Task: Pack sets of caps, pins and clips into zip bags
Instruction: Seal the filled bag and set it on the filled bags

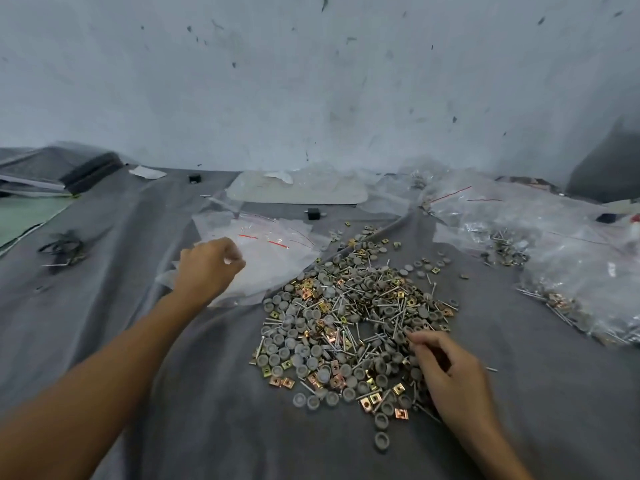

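A heap of grey round caps, thin metal pins and gold square clips (349, 327) lies on the grey cloth in the middle. My right hand (446, 368) rests on the heap's right side, fingers curled and pinching among the parts; what they hold is hidden. To the heap's upper left lies a pile of clear zip bags with red strips (273, 261). My left hand (207, 265) reaches over the left side of that pile, its fingertips pinched on the edge of a bag.
Filled and loose clear bags with parts (540, 244) are piled at the right. A flat whitish plastic sheet (298, 192) lies at the back by the wall. Small black blocks (313, 213), a tangle of black bands (64, 247) and dark folded material (52, 168) sit left.
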